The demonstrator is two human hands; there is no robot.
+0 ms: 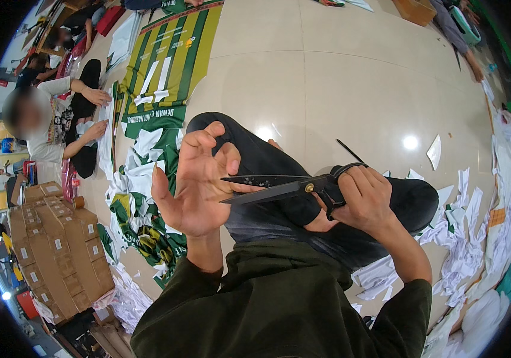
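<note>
Black scissors [279,190] point leftward above my crossed legs, their blades slightly parted. My right hand [363,194] grips them, fingers through the dark handles. The palm of my left hand [199,179] faces up with fingers apart, holding nothing; the blade tips reach across in front of it, and whether they touch the skin I cannot tell. Beside that hand, green, white and yellow cut fabric [148,185] lies heaped on the floor. Beyond it a green and yellow striped fabric panel [169,59] is spread flat.
A seated person [43,122] at left handles white cloth on the floor. Brown cardboard boxes [58,238] are stacked at lower left. White fabric scraps [464,238] are strewn along the right, with a thin black stick-like thing [351,151] on the tiled floor [339,89].
</note>
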